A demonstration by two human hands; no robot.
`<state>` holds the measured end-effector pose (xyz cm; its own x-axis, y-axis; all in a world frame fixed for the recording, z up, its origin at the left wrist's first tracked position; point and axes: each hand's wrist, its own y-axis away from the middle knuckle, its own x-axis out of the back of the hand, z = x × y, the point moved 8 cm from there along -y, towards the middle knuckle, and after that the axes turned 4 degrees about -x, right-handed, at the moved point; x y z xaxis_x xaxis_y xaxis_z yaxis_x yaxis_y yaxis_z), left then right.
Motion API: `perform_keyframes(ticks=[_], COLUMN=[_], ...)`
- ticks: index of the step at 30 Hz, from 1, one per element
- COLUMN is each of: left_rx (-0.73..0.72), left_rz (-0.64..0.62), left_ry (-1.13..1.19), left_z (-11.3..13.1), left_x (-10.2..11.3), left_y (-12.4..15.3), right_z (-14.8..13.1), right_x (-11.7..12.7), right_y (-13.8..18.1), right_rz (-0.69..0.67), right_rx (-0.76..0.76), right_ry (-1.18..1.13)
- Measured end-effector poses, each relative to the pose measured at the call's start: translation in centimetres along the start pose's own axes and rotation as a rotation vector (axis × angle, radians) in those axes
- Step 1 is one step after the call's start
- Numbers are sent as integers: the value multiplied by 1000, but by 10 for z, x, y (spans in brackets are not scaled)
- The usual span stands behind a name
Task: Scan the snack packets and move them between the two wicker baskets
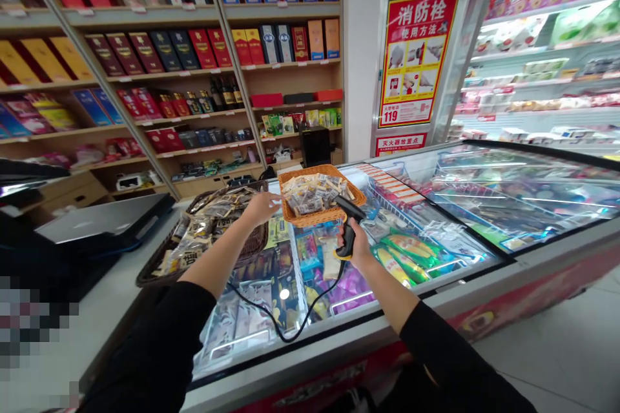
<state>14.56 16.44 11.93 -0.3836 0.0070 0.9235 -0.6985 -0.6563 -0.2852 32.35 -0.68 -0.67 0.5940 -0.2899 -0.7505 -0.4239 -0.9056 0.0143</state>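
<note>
My right hand [358, 244] is wrapped round the handle of a black and yellow barcode scanner [349, 222]. The scanner's head is over the near right rim of an orange wicker basket [357, 192], and its black cord [285, 337] loops down across the freezer glass. In the basket lie many small clear-wrapped snack packets [312, 192]. My left hand [261, 208] is at the basket's left side, fingers stretched toward the rim; whether they touch it I cannot tell. Left of that hand, a dark brown wicker basket [249, 246] holds more wrapped packets [201, 227], partly hidden by my forearm.
Both baskets stand on a glass-topped chest freezer [484, 206] full of packaged goods. At left is a counter with a dark flat-topped device [109, 216]. Shelves of boxed goods [155, 51] line the back wall, beside a red sign [419, 55]. A lit display case [547, 71] stands right.
</note>
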Motion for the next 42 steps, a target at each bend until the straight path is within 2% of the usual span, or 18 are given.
perform_keyframes(ticks=[4, 6, 8, 12, 14, 16, 18, 20, 23, 30, 32, 36, 39, 41, 42], left_rx=[150, 238, 325, 446, 511, 645, 801, 877, 855, 819, 779, 680, 641, 615, 593], left_rz=[13, 4, 21, 54, 129, 223, 241, 237, 289, 345, 446, 728, 930, 967, 944], left_ry=[-134, -216, -305, -428, -469, -493, -466, -421, -382, -315, -310, -248, 76, 470, 688], left_z=[-66, -94, -111, -119, -119, -126, -139, -149, -149, -131, -123, -112, -122, -133, -136], left_x=[28, 32, 33, 27, 30, 38, 40, 40, 42, 53, 63, 81, 84, 74, 66], left_y=[44, 66, 85, 109, 115, 125, 135, 140, 139, 140, 143, 152, 157, 150, 143], right_z=[14, 30, 48, 78, 85, 87, 85, 82, 82, 84, 84, 84, 84, 83, 82], right_x=[-26, -45, -63, -79, -78, -75, -72, -70, -69, -70, -70, -68, -69, -72, -74], right_y=[6, 5, 4, 4, 6, 9, 12, 13, 15, 16, 16, 14, 13, 14, 14], right_rz=[-75, -137, -202, -256, -261, -271, -275, -270, -258, -259, -267, -266, -281, -294, -299], right_rx=[14, -25, -69, -118, -136, -155, -157, -156, -170, -191, -183, -158, -144, -139, -133], right_ry=[84, 130, 165, 150, 134, 131, 124, 122, 138, 129, 120, 129, 120, 115, 118])
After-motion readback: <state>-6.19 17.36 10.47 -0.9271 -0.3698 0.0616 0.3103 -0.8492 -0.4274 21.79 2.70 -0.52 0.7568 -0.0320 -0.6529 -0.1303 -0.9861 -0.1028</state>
